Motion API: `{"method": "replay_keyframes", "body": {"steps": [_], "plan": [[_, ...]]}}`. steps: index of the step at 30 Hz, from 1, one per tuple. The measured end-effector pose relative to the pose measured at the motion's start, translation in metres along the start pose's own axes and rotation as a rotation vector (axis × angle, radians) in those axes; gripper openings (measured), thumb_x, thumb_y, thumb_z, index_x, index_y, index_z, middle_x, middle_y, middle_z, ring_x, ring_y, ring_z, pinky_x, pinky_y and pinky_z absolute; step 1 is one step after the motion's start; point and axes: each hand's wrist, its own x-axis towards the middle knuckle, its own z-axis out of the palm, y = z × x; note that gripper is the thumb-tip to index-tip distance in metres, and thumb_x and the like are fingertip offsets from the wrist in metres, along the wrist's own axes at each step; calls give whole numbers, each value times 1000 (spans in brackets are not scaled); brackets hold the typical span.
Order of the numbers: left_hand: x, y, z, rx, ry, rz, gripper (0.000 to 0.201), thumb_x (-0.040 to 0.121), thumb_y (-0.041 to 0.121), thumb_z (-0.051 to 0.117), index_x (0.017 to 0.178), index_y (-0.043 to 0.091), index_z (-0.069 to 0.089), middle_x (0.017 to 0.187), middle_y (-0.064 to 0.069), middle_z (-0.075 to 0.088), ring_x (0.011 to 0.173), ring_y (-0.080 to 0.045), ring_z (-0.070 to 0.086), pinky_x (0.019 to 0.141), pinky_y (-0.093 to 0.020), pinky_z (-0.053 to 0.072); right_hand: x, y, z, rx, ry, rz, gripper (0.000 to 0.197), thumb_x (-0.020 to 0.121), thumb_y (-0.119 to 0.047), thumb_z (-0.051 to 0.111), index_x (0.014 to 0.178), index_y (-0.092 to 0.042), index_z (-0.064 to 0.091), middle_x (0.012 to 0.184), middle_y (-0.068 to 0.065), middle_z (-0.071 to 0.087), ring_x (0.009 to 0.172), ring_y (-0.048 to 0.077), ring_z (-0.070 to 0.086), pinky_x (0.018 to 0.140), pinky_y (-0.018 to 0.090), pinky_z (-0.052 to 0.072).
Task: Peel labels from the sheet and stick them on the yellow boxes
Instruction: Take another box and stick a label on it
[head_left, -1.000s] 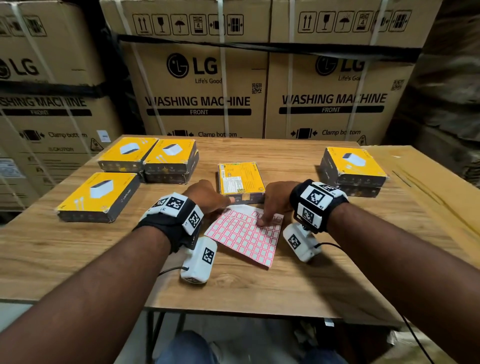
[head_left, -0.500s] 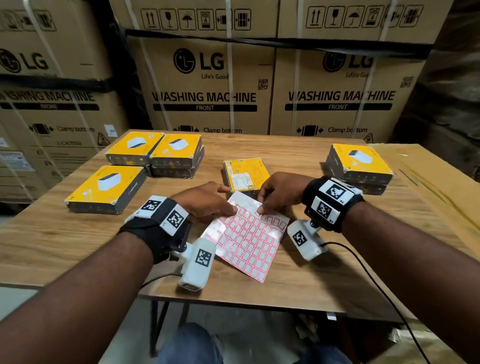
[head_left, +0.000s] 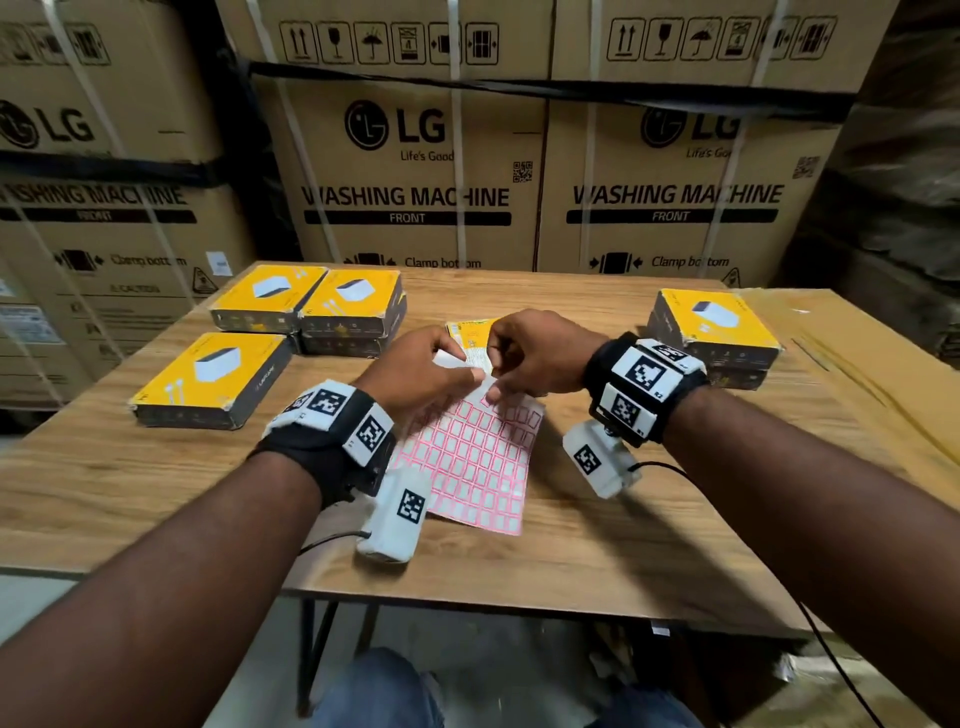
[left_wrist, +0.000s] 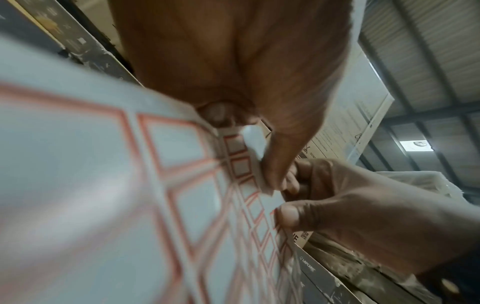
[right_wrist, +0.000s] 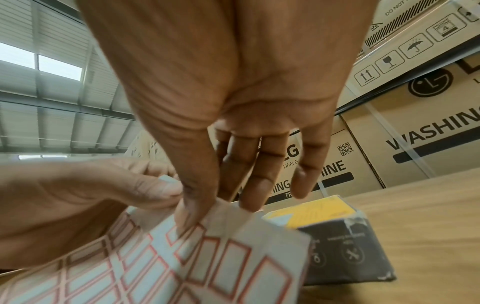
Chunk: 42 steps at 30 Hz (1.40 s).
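Head view: high, looking forward and down across the table (head_left: 597, 545). Wrist views: very close, looking up along each palm; both share the label sheet (left_wrist: 103, 185) (right_wrist: 207, 267).

Glossy paper label sheet (head_left: 470, 457), wood-grain table (head_left: 597, 551) (perhaps laminate), cardboard cartons (head_left: 415, 171)

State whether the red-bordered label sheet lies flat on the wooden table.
Not flat. The red-bordered label sheet has its far edge lifted, pinched by the left hand and right hand.

Dim warehouse light is coming perhaps from roof panels; wrist views are blurring, edges are bowing.
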Motion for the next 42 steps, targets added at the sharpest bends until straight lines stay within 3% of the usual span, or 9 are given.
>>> {"method": "replay_keyframes", "body": {"steps": [5, 9, 14, 16, 21, 28, 34, 39, 42], "plan": [[-2, -3, 0, -246, -66, -132, 36, 81, 20, 78, 110, 13, 57, 86, -11, 69, 66, -16, 64, 62, -31, 52, 0, 1, 4, 56, 100, -52, 17, 76, -24, 83, 80, -21, 66, 73, -12, 64, 63, -2, 56, 56, 13, 41], [1, -3, 1, -382, 10, -176, 37, 83, 8, 74, 118, 4, 59, 105, -24, 69, 83, -26, 63, 80, -42, 53, -3, -2, 9, -35, 169, -106, 23, 77, -28, 82, 98, -21, 74, 92, -16, 64, 79, 3, 58, 61, 14, 37], [0, 1, 1, -527, -47, -212, 33, 89, -2, 63, 122, -4, 60, 107, -27, 66, 79, -27, 64, 62, -26, 56, -4, -2, 15, -97, 226, -119, 23, 79, -28, 80, 101, -24, 75, 104, -7, 70, 92, 10, 59, 73, 22, 37], [2, -1, 0, -541, -69, -232, 36, 89, 0, 64, 124, -3, 59, 110, -26, 67, 91, -32, 66, 74, -31, 56, -3, -2, 17, -95, 237, -107, 21, 81, -27, 78, 101, -24, 75, 104, -6, 71, 88, 5, 55, 74, 21, 37], [5, -5, -1, -461, -91, -219, 46, 85, 8, 73, 127, 3, 58, 111, -19, 70, 105, -31, 68, 92, -40, 54, -2, -3, 17, -120, 234, -88, 17, 79, -25, 79, 96, -24, 75, 92, -12, 66, 77, 0, 49, 61, 14, 32], [5, -5, 2, -279, -21, -149, 35, 81, 10, 76, 114, 9, 64, 106, -17, 71, 85, -22, 69, 91, -44, 55, -4, -6, 18, -123, 176, -99, 12, 78, -24, 81, 86, -25, 72, 81, -16, 58, 68, -8, 46, 57, 8, 28], [-5, -1, -1, -2, -86, -5, 31, 82, 26, 77, 110, 25, 62, 118, 5, 59, 102, -13, 61, 88, -31, 50, -4, -2, 11, -102, 77, -62, 12, 81, -27, 79, 88, -19, 74, 76, -18, 58, 71, -4, 52, 58, 10, 32], [-6, 3, 2, 85, -185, 11, 20, 81, 20, 77, 94, 30, 66, 107, 7, 62, 103, -11, 57, 92, -29, 44, -5, -3, 13, -150, 13, -71, 8, 84, -26, 75, 90, -21, 75, 74, -20, 54, 74, 1, 51, 56, 9, 30], [-2, 1, 4, 77, -179, -47, 21, 79, 19, 79, 99, 23, 70, 110, 3, 67, 101, -13, 62, 92, -30, 47, -6, -4, 14, -161, 8, -61, 8, 87, -24, 71, 93, -20, 75, 73, -19, 51, 79, 6, 50, 62, 20, 34]]}}
